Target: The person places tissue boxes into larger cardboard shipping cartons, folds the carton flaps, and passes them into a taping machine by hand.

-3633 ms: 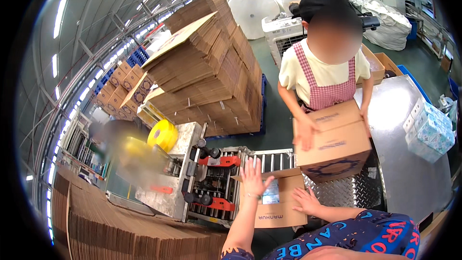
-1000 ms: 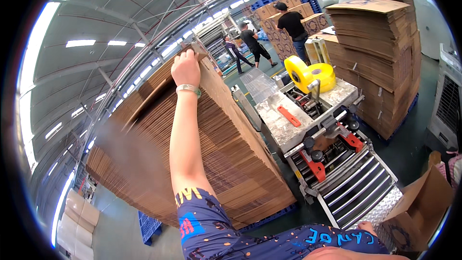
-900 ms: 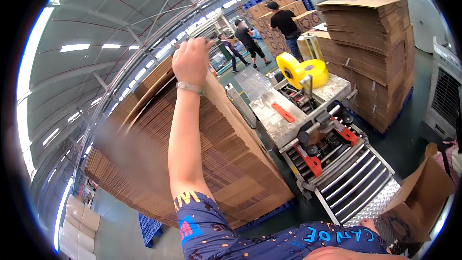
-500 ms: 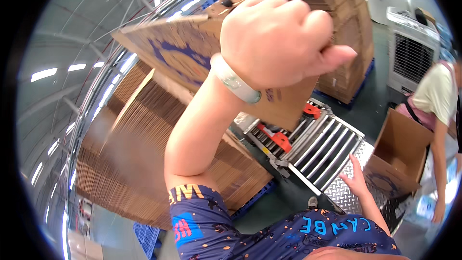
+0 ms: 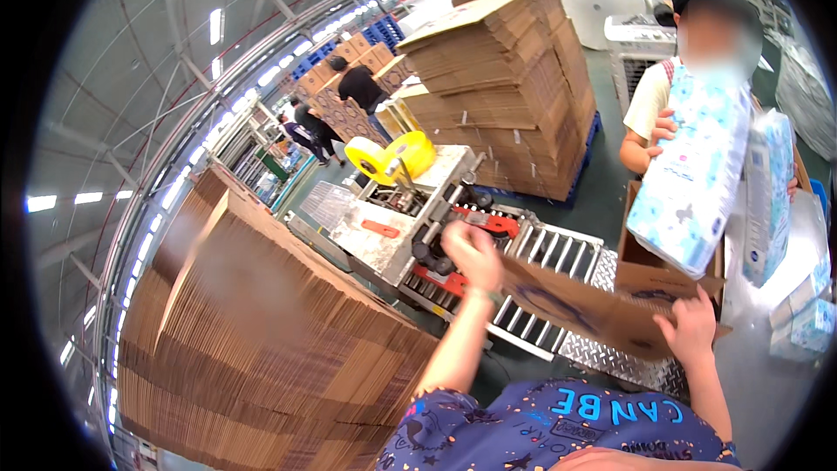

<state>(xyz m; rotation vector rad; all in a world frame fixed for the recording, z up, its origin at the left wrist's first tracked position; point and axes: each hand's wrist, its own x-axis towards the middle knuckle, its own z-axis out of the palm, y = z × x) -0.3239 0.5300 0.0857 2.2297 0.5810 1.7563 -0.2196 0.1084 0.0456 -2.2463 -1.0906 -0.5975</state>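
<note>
Between my two hands a brown cardboard box (image 5: 580, 301) with a dark blue print slants over the roller conveyor. It looks narrow from above, and its inside is hidden. My left hand (image 5: 473, 257) is at its far left end, fingers curled against the edge; the fingertips are partly hidden. At the near right end my right hand (image 5: 695, 324) grips the edge, thumb on the near side. Just beyond stands an open carton (image 5: 634, 240). A co-worker facing me holds a soft blue-and-white wrapped pack (image 5: 693, 170) tilted over that carton.
A taping machine (image 5: 392, 201) with yellow tape rolls (image 5: 392, 157) stands over the roller conveyor (image 5: 540, 253). Flat cardboard is stacked high at left (image 5: 279, 340) and behind (image 5: 514, 96). More wrapped packs (image 5: 769, 201) are by a metal table (image 5: 750, 366) at right. Other people work far off.
My left arm has come down from in front of the view, and the large cardboard has swung down right between my hands. My right hand now grips it. The co-worker has lifted a pack.
</note>
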